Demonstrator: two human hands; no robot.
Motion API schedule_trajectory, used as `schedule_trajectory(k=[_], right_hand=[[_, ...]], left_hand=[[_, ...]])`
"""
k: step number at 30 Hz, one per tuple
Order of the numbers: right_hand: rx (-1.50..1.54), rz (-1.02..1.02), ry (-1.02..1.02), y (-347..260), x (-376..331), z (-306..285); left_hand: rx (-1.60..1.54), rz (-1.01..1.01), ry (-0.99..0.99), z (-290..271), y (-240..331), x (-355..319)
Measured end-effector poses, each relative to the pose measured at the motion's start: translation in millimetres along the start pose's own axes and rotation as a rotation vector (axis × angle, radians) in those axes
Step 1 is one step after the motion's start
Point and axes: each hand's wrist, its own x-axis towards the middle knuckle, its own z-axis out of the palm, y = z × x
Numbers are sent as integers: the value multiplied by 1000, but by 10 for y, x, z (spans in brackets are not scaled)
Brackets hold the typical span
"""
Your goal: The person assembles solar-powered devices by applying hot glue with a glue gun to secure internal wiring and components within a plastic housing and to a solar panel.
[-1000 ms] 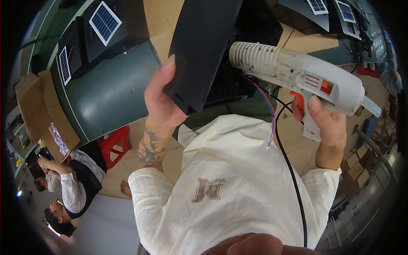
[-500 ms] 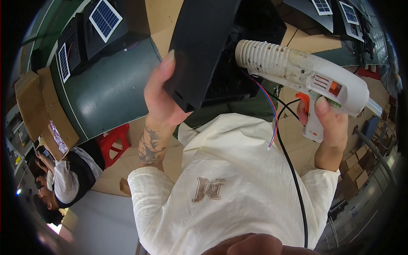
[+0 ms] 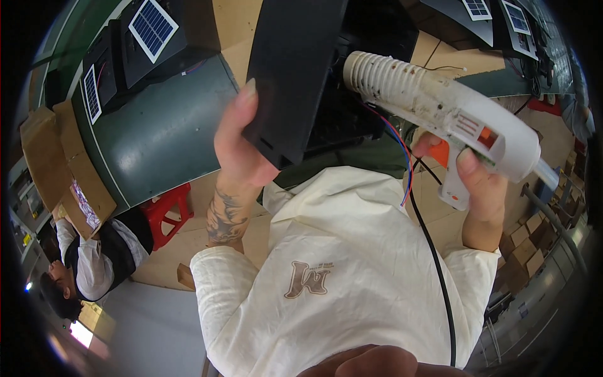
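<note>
We stood over a tan workshop floor (image 3: 232, 44) with a dark green workbench (image 3: 157, 138) at ten o'clock from our chest, its surface carrying black housings with small blue solar panels (image 3: 152, 26); more such panels (image 3: 502, 16) lay at one o'clock.

Our left fingers were wrapped around the lower edge of a black flat housing (image 3: 295, 69), the thumb pressed up along its near face and the rest hidden behind it, so our left hand (image 3: 242, 147) gripped it firmly at about eleven o'clock, raised above our cream shirt (image 3: 339, 270). The housing reached up out of the top of the view.

Our right fingers were closed on the handle of a white glue gun (image 3: 440, 116), one fingertip lying on its body near the orange trigger (image 3: 443, 154); our right hand (image 3: 474, 182) held it at about two o'clock. The gun's ribbed barrel pointed toward the housing and ended just beside its right edge; we could not tell whether they touched. A clear glue stick (image 3: 545, 176) stuck out of the rear, and a black cord (image 3: 440, 283) ran down across the shirt. Thin red and blue wires (image 3: 402, 151) hung between the housing and the gun.

At nine o'clock an open cardboard box (image 3: 56, 163) sat by the bench; its contents were too small to tell. A red stool (image 3: 169, 204) stood under the bench, and another person (image 3: 88, 264) sat at eight o'clock.
</note>
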Motion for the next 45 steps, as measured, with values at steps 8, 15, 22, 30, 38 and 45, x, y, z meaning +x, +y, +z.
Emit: schedule_trajectory(k=[8,15,22,30,38,45], right_hand=[[-124,-65,3,-103,26,138],[-979,-282,-185,-141,-93,36],[150,-180,116,23,-313,12],[1074,-423,-590,981,-73,-536],[956,-309,-691,886,344,25],[875,-299,-537,732,368,53]], left_hand=[[29,-35,-239,-84,-44,58],[219,134,-335,-124,-121,-78],[-82,78,12,181,-54,-143],[-76,169,-193,335,67,-184],[2,213,-104,560,-151,-11],[95,166,-148,572,-269,41]])
